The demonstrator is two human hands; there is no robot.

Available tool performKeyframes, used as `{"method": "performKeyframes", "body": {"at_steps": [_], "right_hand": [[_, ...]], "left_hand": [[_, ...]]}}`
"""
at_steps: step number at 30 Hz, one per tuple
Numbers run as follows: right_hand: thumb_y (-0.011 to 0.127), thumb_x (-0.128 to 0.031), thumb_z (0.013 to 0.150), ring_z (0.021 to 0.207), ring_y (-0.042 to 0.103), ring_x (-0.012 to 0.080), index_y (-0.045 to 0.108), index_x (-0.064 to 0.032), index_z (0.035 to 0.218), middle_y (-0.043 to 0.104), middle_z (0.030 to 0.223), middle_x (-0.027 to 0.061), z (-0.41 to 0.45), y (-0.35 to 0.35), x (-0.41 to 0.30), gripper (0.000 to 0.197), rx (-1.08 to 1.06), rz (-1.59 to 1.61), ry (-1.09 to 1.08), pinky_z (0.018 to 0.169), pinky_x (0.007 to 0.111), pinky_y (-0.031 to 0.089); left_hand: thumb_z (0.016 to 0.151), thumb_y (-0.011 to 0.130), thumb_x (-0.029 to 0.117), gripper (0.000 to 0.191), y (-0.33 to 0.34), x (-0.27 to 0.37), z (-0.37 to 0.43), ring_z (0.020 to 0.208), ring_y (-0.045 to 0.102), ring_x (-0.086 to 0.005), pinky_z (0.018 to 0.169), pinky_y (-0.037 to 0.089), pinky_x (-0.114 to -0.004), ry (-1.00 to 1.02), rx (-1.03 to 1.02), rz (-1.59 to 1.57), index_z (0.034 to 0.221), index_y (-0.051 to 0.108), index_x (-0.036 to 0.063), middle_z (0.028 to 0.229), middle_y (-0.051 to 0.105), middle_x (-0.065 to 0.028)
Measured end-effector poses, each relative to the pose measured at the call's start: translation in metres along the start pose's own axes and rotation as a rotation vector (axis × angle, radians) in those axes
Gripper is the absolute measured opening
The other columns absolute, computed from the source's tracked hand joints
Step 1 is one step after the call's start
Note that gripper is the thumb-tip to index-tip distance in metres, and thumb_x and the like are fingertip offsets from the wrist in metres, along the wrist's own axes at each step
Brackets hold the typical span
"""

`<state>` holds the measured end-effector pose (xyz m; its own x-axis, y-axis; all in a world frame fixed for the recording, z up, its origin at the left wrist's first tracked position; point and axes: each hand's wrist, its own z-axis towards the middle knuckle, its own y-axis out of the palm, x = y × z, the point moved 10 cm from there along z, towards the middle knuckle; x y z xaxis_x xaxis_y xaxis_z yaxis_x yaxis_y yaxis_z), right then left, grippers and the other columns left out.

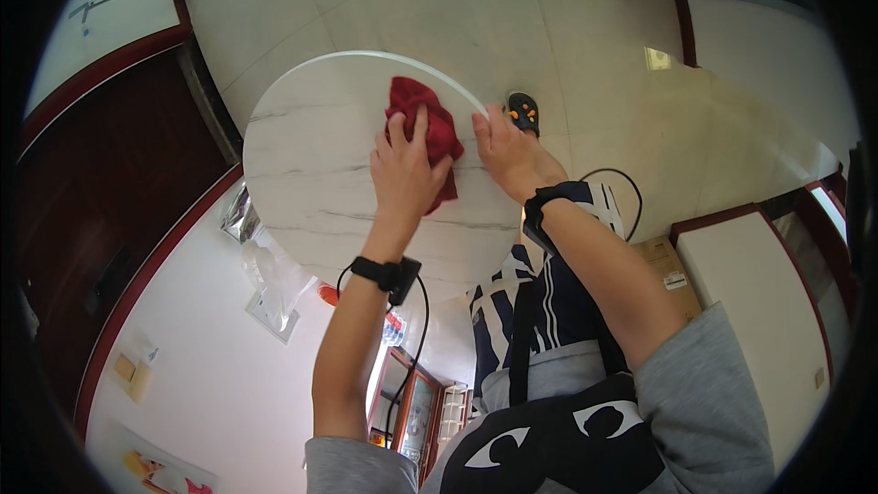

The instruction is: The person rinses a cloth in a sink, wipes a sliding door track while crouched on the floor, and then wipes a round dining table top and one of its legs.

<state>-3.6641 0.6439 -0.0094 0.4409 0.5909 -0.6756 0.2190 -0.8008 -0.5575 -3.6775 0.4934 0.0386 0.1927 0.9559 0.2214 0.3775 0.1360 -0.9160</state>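
Note:
A round tabletop point(309, 171) with a white, grey-veined marble pattern lies in front of me. On it, right of its middle, is a crumpled red cloth point(411, 92). My left hand point(405, 168) presses palm-down on the cloth, fingers spread and the thumb over its lower part. At the table's right side my right hand point(511, 154) grips the white rim point(439, 75), with the thumb on top and the other fingers partly hidden. Both wrists wear black straps, and a thin black cable hangs from the left one.
A dark red-brown door point(130, 171) stands at the left. A clear plastic bag point(271, 281) and a silver foil package point(240, 216) are by the wall beside the table. My foot in a black clog point(523, 113) is on the tiled floor. A cardboard box point(665, 271) stands beside a white cabinet point(748, 315).

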Motion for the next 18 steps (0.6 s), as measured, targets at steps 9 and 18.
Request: {"method": "performKeyframes", "body": {"at_steps": [9,18], "right_hand": [[0.044,-0.036,0.102,0.068,0.060,0.0479,0.048,-0.0065,0.097,0.063,0.073,0.0224,0.015,0.014,0.019,0.030,0.139,-0.034,-0.114,0.060,0.056,0.047],[0.037,-0.042,0.103,0.080,0.058,0.0516,0.050,-0.0065,0.105,0.064,0.082,0.0267,0.012,0.072,0.034,0.037,0.038,-0.065,-0.043,0.068,0.058,0.045]], "left_hand": [[0.076,0.072,0.038,0.071,-0.021,-0.012,0.075,0.095,0.056,-0.0370,0.077,0.052,-0.045,-0.121,0.134,0.014,0.138,0.051,0.0100,0.126,0.049,-0.0186],[0.075,0.072,0.042,0.074,0.004,-0.069,0.026,0.108,0.053,-0.0376,0.088,0.049,-0.047,-0.340,0.192,-0.109,0.139,0.050,0.0125,0.131,0.046,-0.0165]]}}
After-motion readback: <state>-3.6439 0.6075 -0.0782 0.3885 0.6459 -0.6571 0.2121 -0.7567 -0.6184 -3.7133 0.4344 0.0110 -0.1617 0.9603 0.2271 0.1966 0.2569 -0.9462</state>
